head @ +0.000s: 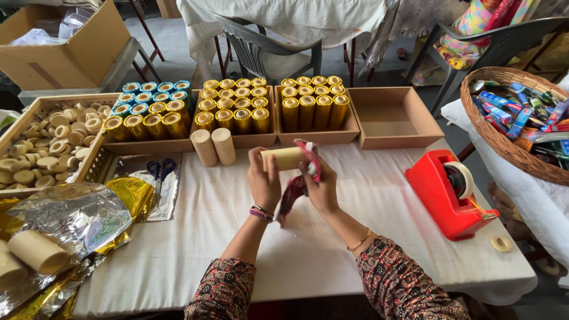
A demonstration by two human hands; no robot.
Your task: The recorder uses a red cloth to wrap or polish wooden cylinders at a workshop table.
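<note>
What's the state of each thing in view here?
Cardboard tube: bare, horizontal, gripped by left hand.
Red foil wrapper: partly over tube end, pinched by right hand.
Two plain tubes: upright, unwrapped.
Rightmost box: empty.
Red tape dispenser: loaded.
Scissors: closed.

Red tape dispenser (446,192), wicker basket (474,118), empty box (394,118)

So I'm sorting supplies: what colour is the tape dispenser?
Bright red; the tape dispenser shows clearly in the head view.
</note>
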